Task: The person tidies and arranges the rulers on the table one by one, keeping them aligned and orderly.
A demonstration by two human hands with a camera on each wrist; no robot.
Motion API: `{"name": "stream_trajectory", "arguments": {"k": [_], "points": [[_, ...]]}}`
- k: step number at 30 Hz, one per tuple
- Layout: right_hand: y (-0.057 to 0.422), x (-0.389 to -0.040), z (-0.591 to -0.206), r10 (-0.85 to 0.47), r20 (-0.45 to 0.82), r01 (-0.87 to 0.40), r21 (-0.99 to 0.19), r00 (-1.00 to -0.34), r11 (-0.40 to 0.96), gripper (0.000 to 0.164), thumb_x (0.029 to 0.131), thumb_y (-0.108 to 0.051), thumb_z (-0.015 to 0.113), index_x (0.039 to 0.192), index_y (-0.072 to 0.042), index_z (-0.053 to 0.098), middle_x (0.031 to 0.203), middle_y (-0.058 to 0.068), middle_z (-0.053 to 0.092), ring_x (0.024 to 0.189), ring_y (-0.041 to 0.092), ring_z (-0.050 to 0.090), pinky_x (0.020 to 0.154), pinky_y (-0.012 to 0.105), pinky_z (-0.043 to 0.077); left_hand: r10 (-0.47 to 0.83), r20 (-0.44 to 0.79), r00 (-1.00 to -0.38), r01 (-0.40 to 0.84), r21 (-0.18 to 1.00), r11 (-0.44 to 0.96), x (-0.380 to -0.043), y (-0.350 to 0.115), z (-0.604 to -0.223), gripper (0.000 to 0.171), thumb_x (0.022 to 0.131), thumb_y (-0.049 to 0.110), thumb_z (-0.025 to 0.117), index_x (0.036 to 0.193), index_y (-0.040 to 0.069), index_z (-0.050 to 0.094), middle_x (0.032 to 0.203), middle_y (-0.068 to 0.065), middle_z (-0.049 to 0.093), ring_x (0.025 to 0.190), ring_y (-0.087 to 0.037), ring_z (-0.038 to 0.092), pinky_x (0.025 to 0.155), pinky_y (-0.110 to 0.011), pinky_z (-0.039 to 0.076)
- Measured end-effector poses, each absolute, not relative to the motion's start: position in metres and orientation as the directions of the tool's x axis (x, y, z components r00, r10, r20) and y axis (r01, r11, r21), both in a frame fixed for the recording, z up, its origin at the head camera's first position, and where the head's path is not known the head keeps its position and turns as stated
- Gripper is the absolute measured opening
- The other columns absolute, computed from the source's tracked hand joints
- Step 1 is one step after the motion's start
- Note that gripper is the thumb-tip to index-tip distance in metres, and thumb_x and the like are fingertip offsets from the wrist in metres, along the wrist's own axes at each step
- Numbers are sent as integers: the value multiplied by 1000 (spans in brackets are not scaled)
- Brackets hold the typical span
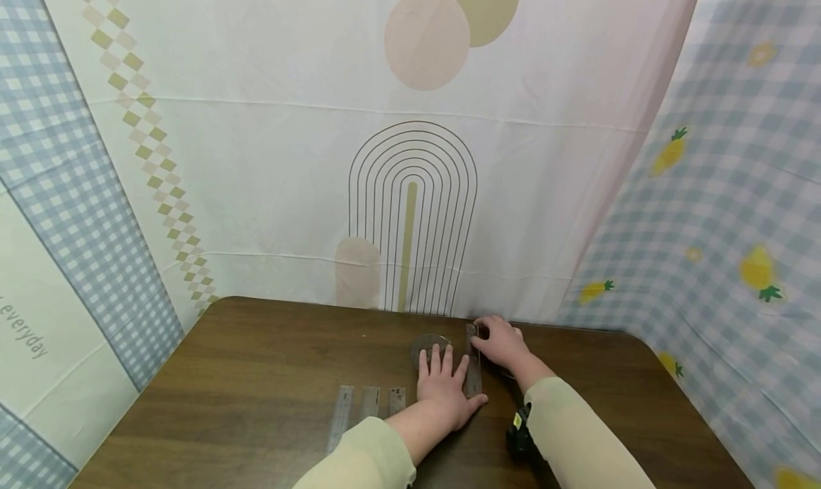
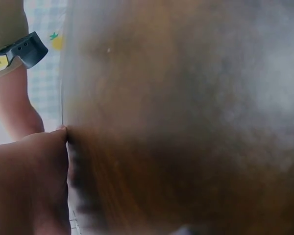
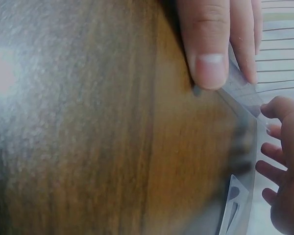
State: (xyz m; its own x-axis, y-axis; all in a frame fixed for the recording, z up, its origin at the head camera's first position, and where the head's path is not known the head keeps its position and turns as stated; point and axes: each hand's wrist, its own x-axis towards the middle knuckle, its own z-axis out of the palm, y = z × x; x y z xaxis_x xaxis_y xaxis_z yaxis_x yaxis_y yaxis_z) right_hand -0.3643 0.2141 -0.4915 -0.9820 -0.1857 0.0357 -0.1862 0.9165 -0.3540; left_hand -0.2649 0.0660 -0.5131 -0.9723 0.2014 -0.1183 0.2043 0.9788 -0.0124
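Note:
My left hand (image 1: 442, 393) lies palm down with its fingers spread straight, fingertips over a clear round disc (image 1: 420, 345) and the thumb beside the near end of a clear ruler (image 1: 473, 375). At the ruler's far end, my right hand (image 1: 503, 343) pinches it between thumb and fingers. The right wrist view shows the right thumb (image 3: 210, 73) on the ruler (image 3: 245, 95), with the left hand (image 3: 289, 171) touching it across from there. In the left wrist view only the back of the left hand (image 2: 29, 181) shows; its fingers are hidden.
Several clear strips lie left of the left hand, among them a long ruler (image 1: 340, 418). A clear slotted triangular piece (image 3: 230, 208) shows in the right wrist view. The brown table (image 1: 269, 361) ends at a printed curtain (image 1: 269, 189). A black wrist camera (image 1: 518, 435) sits on the right forearm.

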Motion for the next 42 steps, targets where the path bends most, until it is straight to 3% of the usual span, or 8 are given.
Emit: {"name": "stream_trajectory", "arguments": {"k": [8, 14, 19, 23, 33, 42], "points": [[217, -364, -490, -143, 85, -166, -504, -986, 848, 37, 97, -26, 61, 128, -7, 62, 130, 17, 56, 121, 35, 53, 100, 56, 41, 201, -74, -977, 203, -22, 979, -263, 68, -515, 86, 86, 85, 28, 158, 42, 14, 166, 1, 11, 152, -28, 6, 119, -53, 4], [217, -360, -488, -106, 64, -120, -724, -992, 679, 33, 98, -19, 61, 128, -4, 59, 119, 15, 60, 106, 29, 58, 86, 45, 51, 203, -32, -979, 205, -41, 978, -263, 69, -516, 88, 85, 85, 30, 159, 39, 14, 166, 0, 12, 152, -29, 7, 119, -53, 5], [219, -356, -488, -116, 31, -90, -832, -993, 548, 37, 99, -12, 59, 135, -2, 53, 106, 13, 67, 87, 24, 63, 71, 38, 54, 202, -21, -979, 202, -46, 978, -261, 69, -515, 89, 85, 85, 31, 159, 38, 14, 166, -1, 12, 152, -29, 8, 119, -53, 6], [220, -354, -489, -127, 19, -81, -863, -992, 498, 42, 100, -10, 58, 141, -2, 48, 98, 12, 68, 79, 23, 62, 70, 38, 55, 204, -8, -979, 205, -44, 978, -261, 68, -514, 90, 85, 85, 31, 160, 37, 15, 166, -2, 13, 152, -30, 8, 119, -53, 7], [216, -346, -493, -63, -1, -25, -909, -998, 416, 50, 100, -8, 59, 148, -8, 46, 106, 13, 67, 77, 20, 62, 68, 35, 56, 213, -4, -977, 213, -31, 976, -261, 69, -514, 90, 86, 84, 33, 160, 36, 15, 166, -3, 13, 152, -30, 8, 119, -53, 6], [214, -341, -498, 0, 21, -20, -947, -1000, 321, 49, 100, -6, 58, 147, -6, 47, 108, 15, 67, 74, 17, 62, 66, 31, 57, 224, -15, -974, 224, -28, 974, -260, 69, -510, 88, 87, 82, 35, 160, 35, 16, 166, -4, 15, 151, -31, 9, 119, -54, 6]]}}
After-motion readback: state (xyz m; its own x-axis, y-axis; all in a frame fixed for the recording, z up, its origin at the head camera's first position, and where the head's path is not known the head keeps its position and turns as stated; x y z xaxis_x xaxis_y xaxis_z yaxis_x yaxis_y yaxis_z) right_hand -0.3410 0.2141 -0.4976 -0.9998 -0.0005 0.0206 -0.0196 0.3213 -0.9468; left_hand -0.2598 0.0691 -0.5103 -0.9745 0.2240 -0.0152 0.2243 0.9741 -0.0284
